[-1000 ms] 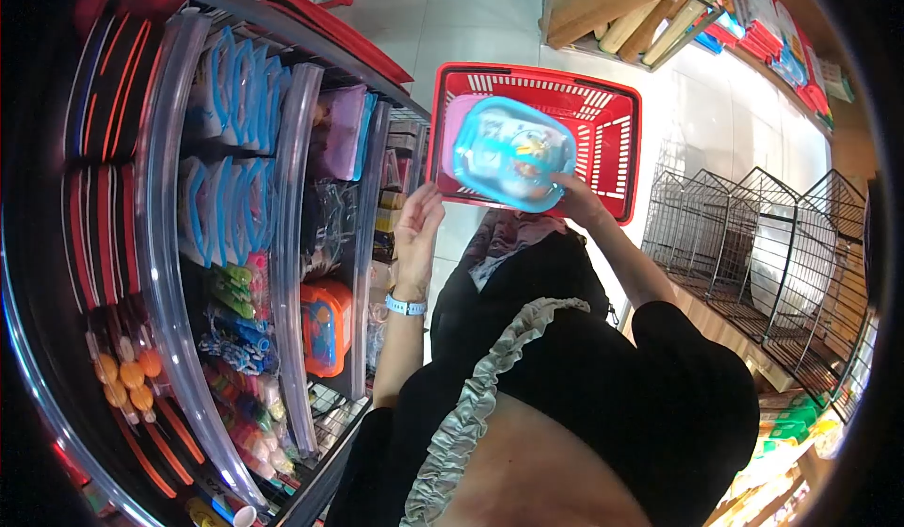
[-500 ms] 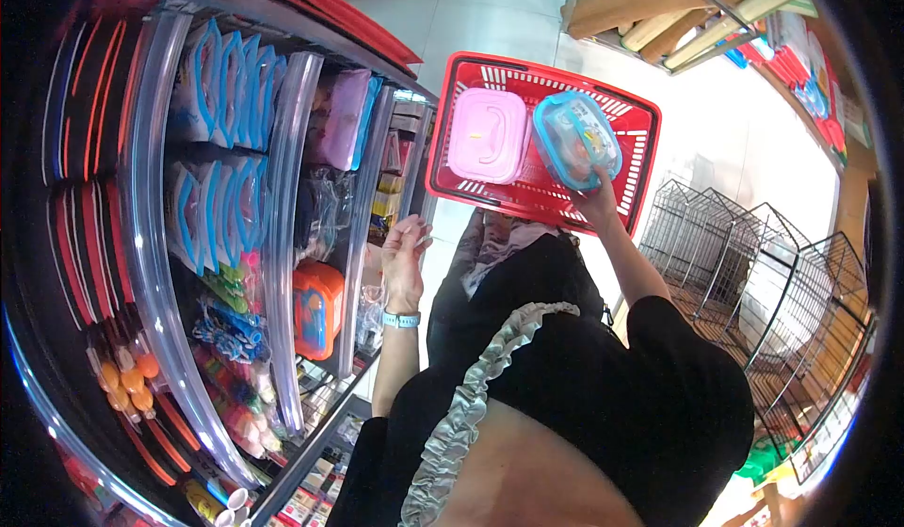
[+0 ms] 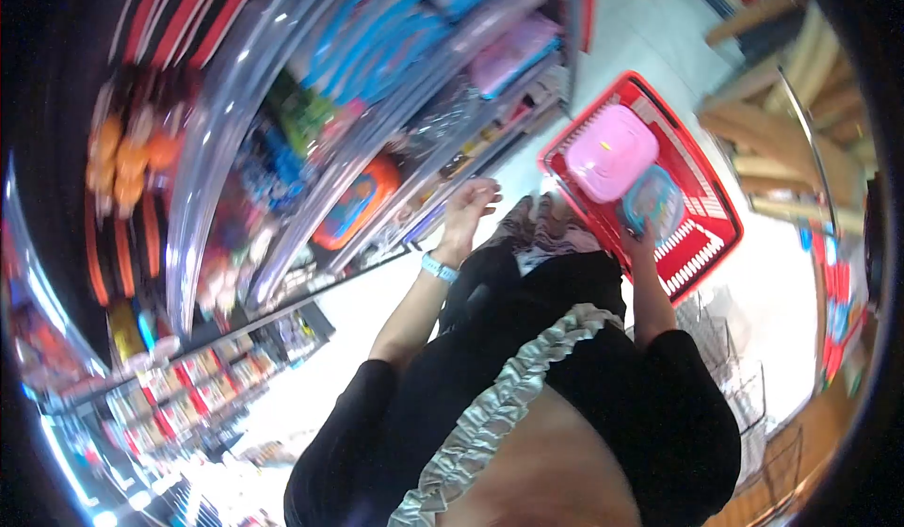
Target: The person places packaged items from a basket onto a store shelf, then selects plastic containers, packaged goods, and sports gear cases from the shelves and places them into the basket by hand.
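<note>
Blue container in the red basket, right hand at its edge

It lies just beside a pink container, both within the basket's slotted walls. The right hand's fingers meet the near edge — whether they grip it or only rest there, I cannot tell. The left hand, a pale blue band at its wrist, is raised between the basket and the shelves, fingers parted and loosely bent. An orange container sits on those shelves, near blue packs — both blurred.
</note>
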`<act>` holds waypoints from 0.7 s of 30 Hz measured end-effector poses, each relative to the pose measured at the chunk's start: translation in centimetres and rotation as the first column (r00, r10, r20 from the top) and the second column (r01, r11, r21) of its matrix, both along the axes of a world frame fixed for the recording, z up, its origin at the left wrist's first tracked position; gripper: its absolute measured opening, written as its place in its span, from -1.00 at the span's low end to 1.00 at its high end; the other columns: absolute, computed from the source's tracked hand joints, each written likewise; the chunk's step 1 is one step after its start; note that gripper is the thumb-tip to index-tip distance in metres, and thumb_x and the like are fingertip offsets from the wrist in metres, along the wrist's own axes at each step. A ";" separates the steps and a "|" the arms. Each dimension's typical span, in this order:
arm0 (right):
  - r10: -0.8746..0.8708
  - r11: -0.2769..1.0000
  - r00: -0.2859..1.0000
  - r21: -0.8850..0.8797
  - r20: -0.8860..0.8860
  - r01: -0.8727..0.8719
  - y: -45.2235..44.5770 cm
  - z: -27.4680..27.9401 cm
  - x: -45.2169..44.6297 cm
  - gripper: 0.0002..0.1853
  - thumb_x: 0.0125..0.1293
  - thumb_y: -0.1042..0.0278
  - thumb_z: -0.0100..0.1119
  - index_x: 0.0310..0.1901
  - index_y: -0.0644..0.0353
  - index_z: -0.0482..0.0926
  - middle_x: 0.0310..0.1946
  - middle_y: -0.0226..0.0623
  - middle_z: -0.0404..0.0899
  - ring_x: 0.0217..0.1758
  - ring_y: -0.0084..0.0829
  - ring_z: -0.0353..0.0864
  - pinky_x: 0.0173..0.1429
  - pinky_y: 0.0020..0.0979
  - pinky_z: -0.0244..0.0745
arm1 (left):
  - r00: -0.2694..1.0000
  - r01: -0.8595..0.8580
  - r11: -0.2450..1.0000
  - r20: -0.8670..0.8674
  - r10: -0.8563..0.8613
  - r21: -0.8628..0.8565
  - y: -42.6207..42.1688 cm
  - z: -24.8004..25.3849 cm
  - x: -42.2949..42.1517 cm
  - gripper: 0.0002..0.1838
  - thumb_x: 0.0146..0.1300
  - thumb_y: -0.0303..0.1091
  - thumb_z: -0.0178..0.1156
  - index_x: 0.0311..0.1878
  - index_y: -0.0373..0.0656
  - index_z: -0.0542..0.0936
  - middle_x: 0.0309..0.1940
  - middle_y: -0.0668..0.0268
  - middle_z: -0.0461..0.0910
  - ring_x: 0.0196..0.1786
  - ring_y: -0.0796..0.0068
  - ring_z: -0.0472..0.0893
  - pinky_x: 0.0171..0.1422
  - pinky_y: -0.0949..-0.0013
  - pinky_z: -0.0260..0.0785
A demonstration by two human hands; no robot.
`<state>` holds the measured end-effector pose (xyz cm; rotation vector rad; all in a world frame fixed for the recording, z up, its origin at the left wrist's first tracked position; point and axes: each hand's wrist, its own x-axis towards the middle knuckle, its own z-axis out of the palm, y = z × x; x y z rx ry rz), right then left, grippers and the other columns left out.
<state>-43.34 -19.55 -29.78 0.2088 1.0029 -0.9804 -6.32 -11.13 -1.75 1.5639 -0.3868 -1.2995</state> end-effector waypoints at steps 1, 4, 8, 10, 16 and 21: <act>0.046 0.956 0.999 -0.291 -0.024 -0.051 0.7 -1.4 -0.1 -0.44 0.24 0.08 0.19 0.14 0.28 0.31 0.06 -0.04 0.40 0.09 -0.20 0.44 0.16 -0.28 0.44 | 1.000 -0.030 1.000 -0.007 0.030 -0.002 0.5 0.4 0.7 -0.80 0.27 -0.39 0.16 -0.07 -0.20 0.54 -0.09 0.28 0.58 -0.06 0.41 0.59 -0.01 0.38 0.45; 0.149 0.986 0.984 0.095 -0.098 -0.139 -0.5 1.4 -0.5 -0.51 0.26 0.00 0.16 -0.03 0.28 0.40 -0.20 -0.16 0.51 -0.22 -0.22 0.56 -0.21 -0.35 0.55 | 0.996 -0.090 0.995 0.015 0.089 0.032 2.0 -0.3 2.2 -0.80 0.26 -0.40 0.16 -0.06 -0.19 0.53 -0.14 0.29 0.59 -0.08 0.43 0.59 -0.02 0.37 0.44; 0.375 0.927 0.786 0.201 -0.492 -0.317 -2.6 -1.6 -3.7 -0.63 0.28 0.06 0.12 -0.37 0.28 0.49 -0.53 -0.24 0.52 -0.57 -0.38 0.50 -0.50 -0.44 0.39 | 0.977 -0.214 0.977 -0.006 0.214 0.021 4.9 -1.4 5.6 -0.79 0.28 -0.40 0.12 -0.03 -0.19 0.52 -0.13 0.29 0.60 -0.10 0.46 0.59 -0.04 0.39 0.44; 0.324 0.936 0.645 0.134 -0.692 -0.327 -3.5 -1.0 -3.6 -0.62 0.28 0.11 0.11 -0.55 0.25 0.46 -0.67 -0.30 0.46 -0.70 -0.45 0.41 -0.60 -0.45 0.28 | 0.959 -0.282 0.959 -0.018 0.282 0.013 6.2 -2.3 7.5 -0.76 0.30 -0.39 0.10 0.01 -0.21 0.50 -0.15 0.28 0.61 -0.13 0.48 0.61 -0.08 0.42 0.45; -0.047 0.900 0.427 -0.224 -0.903 -0.374 -3.3 13.3 7.1 -0.55 0.32 0.21 0.08 -0.70 0.20 0.37 -0.79 -0.38 0.36 -0.77 -0.53 0.31 -0.65 -0.47 0.17 | 0.930 -0.345 0.937 0.116 0.349 -0.055 7.5 -2.4 12.9 -0.73 0.29 -0.40 0.09 0.03 -0.24 0.48 -0.11 0.23 0.60 -0.12 0.44 0.60 -0.07 0.43 0.44; -0.037 0.684 0.522 -0.403 -0.852 -0.608 -2.0 16.1 17.0 -0.60 0.31 0.26 0.14 -0.68 0.21 0.40 -0.76 -0.52 0.27 -0.68 -0.69 0.21 -0.57 -0.55 0.13 | 0.529 -0.146 0.969 0.812 0.246 -0.199 5.3 -3.4 18.1 -0.65 0.31 -0.24 0.11 0.03 -0.30 0.52 -0.09 0.11 0.59 -0.07 0.26 0.56 0.06 0.28 0.36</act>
